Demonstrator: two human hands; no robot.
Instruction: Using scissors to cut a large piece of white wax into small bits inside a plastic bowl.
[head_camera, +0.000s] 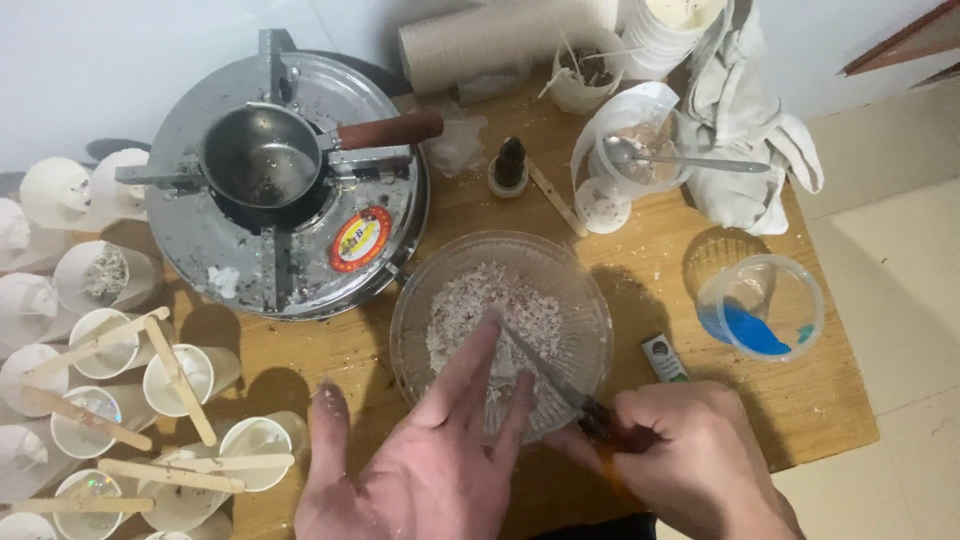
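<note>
A: Where is the knife against the glass bowl (500, 330)?

B: The knife (548, 372) lies inside the bowl. Its blade runs on a diagonal from the bowl's near right rim up toward the centre, tip buried in the shavings. The handle end sits at the rim.

A: Hands?

B: The right hand (690, 450) is closed around the knife handle, just outside the bowl's near right rim. The left hand (430, 450) is open, fingers spread. Two fingers reach over the near rim and press onto the heap beside the blade. I judge the left fingertips sit closer to the bowl's centre than the right hand does.

A: The material?

B: White wax-like shavings (480, 310), flaky, with pinkish-brown flecks, heaped in the middle of the bowl. I cannot tell what lies under the fingers.

A: Surroundings?

B: Behind and left of the bowl, a round metal stove (370, 160) carries a small saucepan (262, 160) with a brown handle. Left of the bowl stand white cups (180, 378) with wooden sticks (178, 380) across their mouths. Right of the bowl there is a clear plastic cup with blue residue (760, 308). All rest on a wooden tabletop (650, 270).
</note>
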